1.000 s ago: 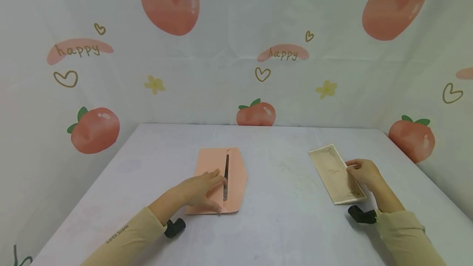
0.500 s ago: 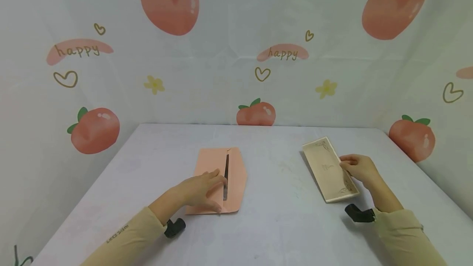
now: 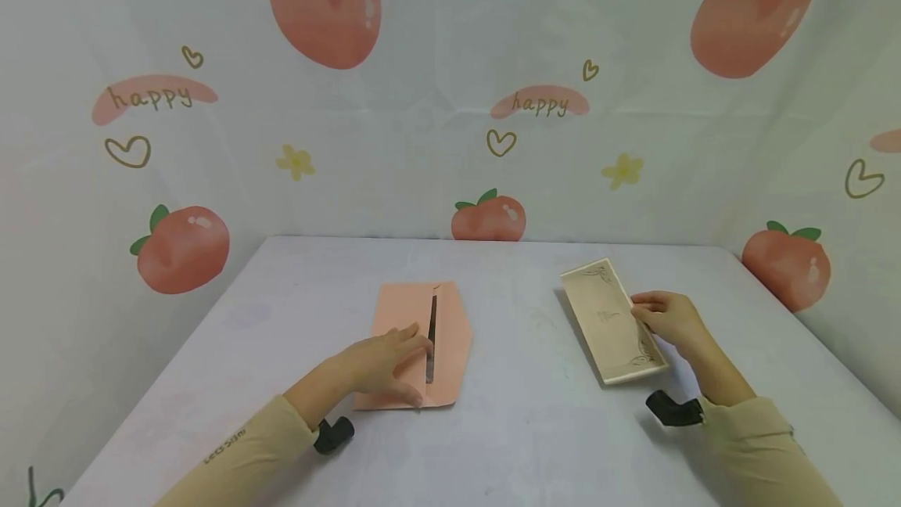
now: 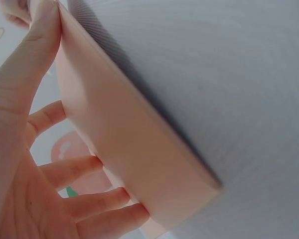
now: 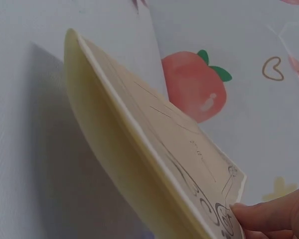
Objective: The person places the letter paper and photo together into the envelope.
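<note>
In the head view, a peach-pink envelope (image 3: 453, 343) lies on the table with its pointed flap to the right. A dark slit runs along it beside the flap. My left hand (image 3: 380, 362) rests on the envelope, fingers spread, with fingertips at the slit and the thumb near the front edge. At the right, my right hand (image 3: 669, 321) pinches the right edge of a cream folded card (image 3: 607, 323) with scrollwork in its corners. The card is tilted above the table and casts a shadow. From the right wrist, the card (image 5: 189, 154) shows its two leaves parted a little.
A white-covered table (image 3: 507, 444) carries both items. Behind it hangs a white backdrop (image 3: 422, 131) printed with red fruit, hearts and flowers. Black wrist-worn pieces (image 3: 674, 408) stick out below each cuff.
My right hand has moved left with the card and lifted it off the table at a tilt. The left hand and the envelope have stayed in place.
</note>
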The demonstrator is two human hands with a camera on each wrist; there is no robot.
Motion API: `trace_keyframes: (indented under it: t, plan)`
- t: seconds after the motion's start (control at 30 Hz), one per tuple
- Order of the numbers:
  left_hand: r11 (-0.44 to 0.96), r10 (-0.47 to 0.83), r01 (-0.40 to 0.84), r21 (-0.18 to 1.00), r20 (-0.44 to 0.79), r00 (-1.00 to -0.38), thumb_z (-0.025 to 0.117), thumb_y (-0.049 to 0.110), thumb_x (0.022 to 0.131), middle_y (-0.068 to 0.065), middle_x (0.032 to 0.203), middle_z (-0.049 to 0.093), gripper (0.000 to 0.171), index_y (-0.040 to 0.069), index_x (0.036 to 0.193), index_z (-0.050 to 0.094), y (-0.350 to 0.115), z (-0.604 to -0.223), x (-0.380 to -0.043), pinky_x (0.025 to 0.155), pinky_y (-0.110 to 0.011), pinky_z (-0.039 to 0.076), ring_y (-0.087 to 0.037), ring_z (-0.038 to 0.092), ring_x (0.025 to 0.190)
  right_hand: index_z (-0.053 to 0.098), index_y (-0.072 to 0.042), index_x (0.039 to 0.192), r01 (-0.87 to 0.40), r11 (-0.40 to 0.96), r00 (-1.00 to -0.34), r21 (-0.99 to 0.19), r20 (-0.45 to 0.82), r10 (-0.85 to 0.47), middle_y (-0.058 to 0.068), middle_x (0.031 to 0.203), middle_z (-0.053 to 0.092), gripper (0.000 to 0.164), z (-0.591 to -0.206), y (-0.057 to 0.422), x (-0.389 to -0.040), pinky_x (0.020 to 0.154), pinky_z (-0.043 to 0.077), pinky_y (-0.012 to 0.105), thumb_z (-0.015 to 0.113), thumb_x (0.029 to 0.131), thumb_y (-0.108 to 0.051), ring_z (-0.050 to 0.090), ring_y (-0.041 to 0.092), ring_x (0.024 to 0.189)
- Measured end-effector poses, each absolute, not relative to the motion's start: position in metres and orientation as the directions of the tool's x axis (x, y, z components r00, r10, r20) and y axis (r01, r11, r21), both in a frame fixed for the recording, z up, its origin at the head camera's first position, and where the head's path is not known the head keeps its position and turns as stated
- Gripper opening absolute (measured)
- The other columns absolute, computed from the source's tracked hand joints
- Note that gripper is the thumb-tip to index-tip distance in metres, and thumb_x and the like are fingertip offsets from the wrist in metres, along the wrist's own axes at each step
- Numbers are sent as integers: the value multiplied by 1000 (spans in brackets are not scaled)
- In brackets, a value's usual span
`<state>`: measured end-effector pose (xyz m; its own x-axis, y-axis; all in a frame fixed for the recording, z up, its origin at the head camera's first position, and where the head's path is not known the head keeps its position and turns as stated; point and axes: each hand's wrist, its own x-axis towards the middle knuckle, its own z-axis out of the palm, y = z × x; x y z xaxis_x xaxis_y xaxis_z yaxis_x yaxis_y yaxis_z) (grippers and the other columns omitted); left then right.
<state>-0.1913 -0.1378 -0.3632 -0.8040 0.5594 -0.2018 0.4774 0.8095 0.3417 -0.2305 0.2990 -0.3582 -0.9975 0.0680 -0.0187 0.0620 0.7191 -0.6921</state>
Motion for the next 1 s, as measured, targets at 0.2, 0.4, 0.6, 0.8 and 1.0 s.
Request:
trace_keyframes:
  t: [0.2, 0.4, 0.6, 0.8, 1.0]
  plan:
    - [810, 559, 477, 341, -202, -804, 71, 52, 74, -20, 153, 26, 68, 22, 128, 45, -138, -363, -190, 97, -63, 38, -51, 30, 134, 52, 15, 118, 51, 697, -998, -715, -21, 52, 32, 109, 61, 37, -357, 290, -231, 60, 48, 16, 55, 92, -10, 55, 4, 75]
    - [809, 559, 476, 345, -201, -805, 71, 53, 74, -20, 153, 25, 71, 22, 131, 44, -139, -364, -191, 98, -63, 38, -50, 29, 135, 52, 15, 118, 22, 687, -1000, -726, -2, 30, 29, 104, 63, 36, -355, 280, -232, 59, 49, 16, 55, 91, -8, 54, 2, 71]
    - [811, 557, 476, 340, -200, -806, 71, 54, 73, -19, 153, 26, 70, 22, 129, 44, -140, -364, -191, 97, -63, 38, -49, 30, 135, 52, 15, 118, 16, 684, -1000, -729, 5, 29, 25, 98, 64, 35, -356, 273, -232, 58, 49, 16, 55, 91, -8, 54, 2, 70]
    - [808, 561, 482, 339, -195, -804, 71, 54, 73, -20, 152, 26, 70, 22, 129, 45, -139, -364, -191, 97, -63, 39, -49, 31, 135, 52, 14, 118, 1, 678, -1000, -735, 15, 19, 27, 101, 64, 35, -356, 267, -233, 58, 49, 16, 55, 90, -6, 54, 3, 71]
    - [808, 560, 479, 343, -195, -805, 71, 54, 73, -19, 152, 26, 69, 23, 128, 45, -139, -363, -191, 97, -63, 39, -48, 31, 135, 50, 15, 120, -20, 658, -1000, -753, 29, 3, 29, 101, 64, 37, -357, 263, -234, 59, 50, 16, 56, 90, -5, 56, 2, 69]
